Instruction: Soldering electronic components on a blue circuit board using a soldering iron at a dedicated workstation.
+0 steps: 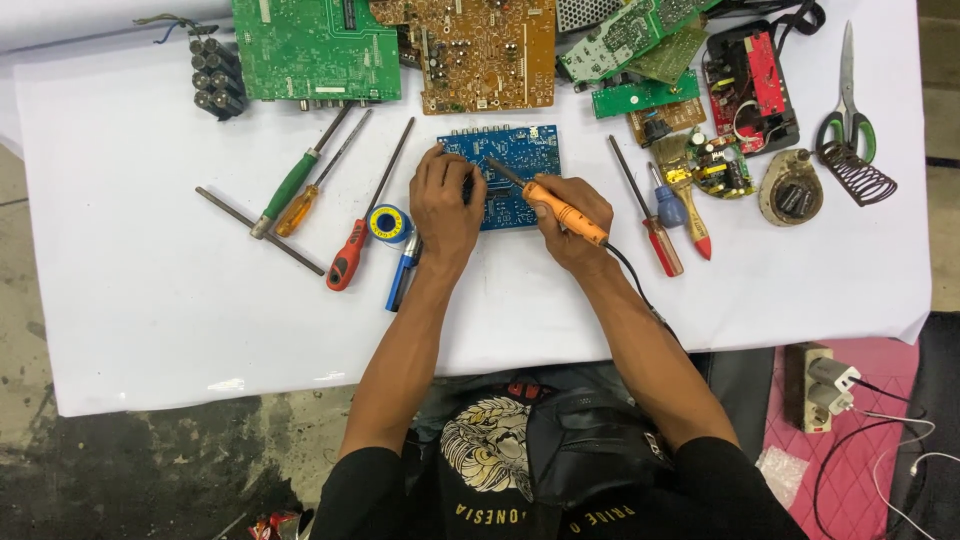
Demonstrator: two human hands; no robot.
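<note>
A blue circuit board [520,152] lies flat on the white table [150,300]. My right hand [572,225] grips an orange-handled soldering iron [560,208], its dark tip resting on the board near the middle. My left hand [445,200] presses on the board's left edge and seems to pinch something small and dark against it; what it is cannot be made out. A blue and yellow solder spool [389,223] sits just left of that hand.
Several screwdrivers [300,185] lie to the left, two more [660,215] and a brush to the right. Green [315,45] and brown [490,50] boards line the far edge. Scissors [848,100], a coil iron stand [858,172] and a power strip [825,385] sit at the right.
</note>
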